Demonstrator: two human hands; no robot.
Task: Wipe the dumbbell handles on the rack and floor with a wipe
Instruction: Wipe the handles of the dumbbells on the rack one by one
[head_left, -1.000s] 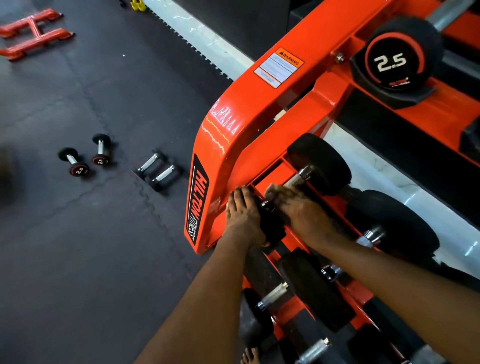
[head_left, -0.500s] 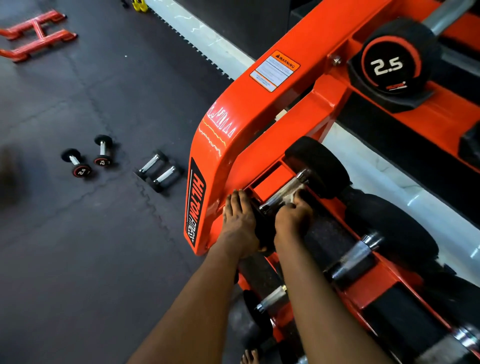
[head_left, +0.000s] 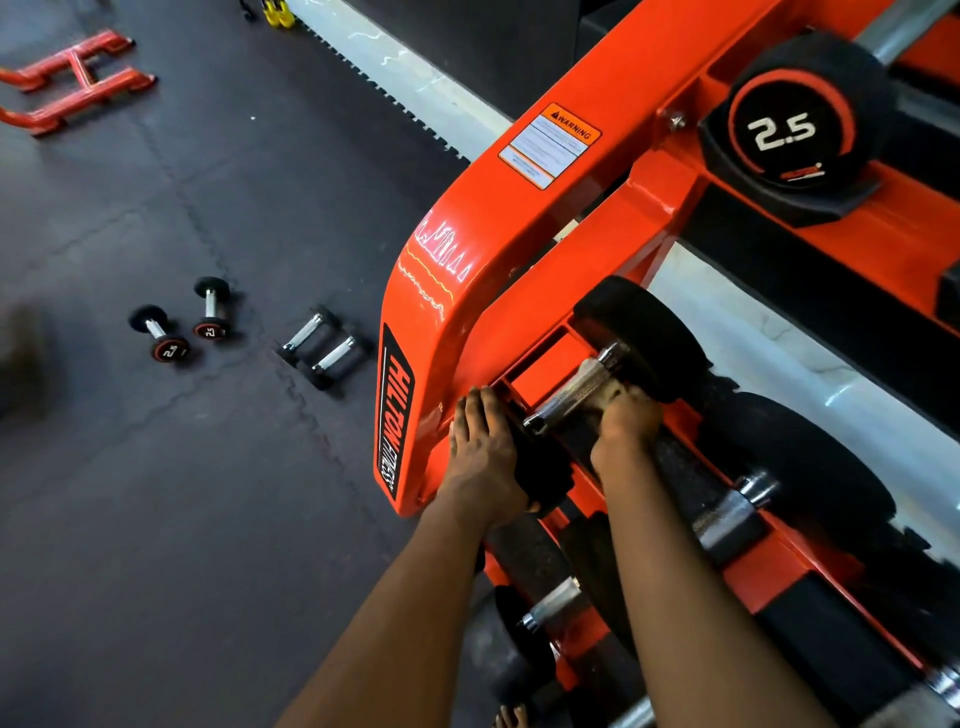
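Note:
An orange dumbbell rack (head_left: 498, 249) fills the right half of the view. On its lower tier lies a black dumbbell with a knurled chrome handle (head_left: 574, 392). My right hand (head_left: 626, 431) curls round the far part of that handle with a pale wipe (head_left: 608, 395) bunched under its fingers. My left hand (head_left: 485, 457) rests on the dumbbell's near black head (head_left: 540, 467), fingers lying fairly straight against the rack's frame. Two small 2.5 dumbbells (head_left: 179, 322) and another pair of dumbbells (head_left: 324, 345) lie on the dark floor to the left.
More black dumbbells (head_left: 800, 467) sit along the rack's lower tiers to the right and below. A 2.5 dumbbell (head_left: 800, 124) rests on the upper tier. A red frame (head_left: 72, 78) lies on the rubber floor at top left. Toes of a foot (head_left: 511, 717) show at the bottom edge.
My right hand has slid with the wipe along the chrome handle toward the far head, baring more of the handle. My left hand has stayed on the near head.

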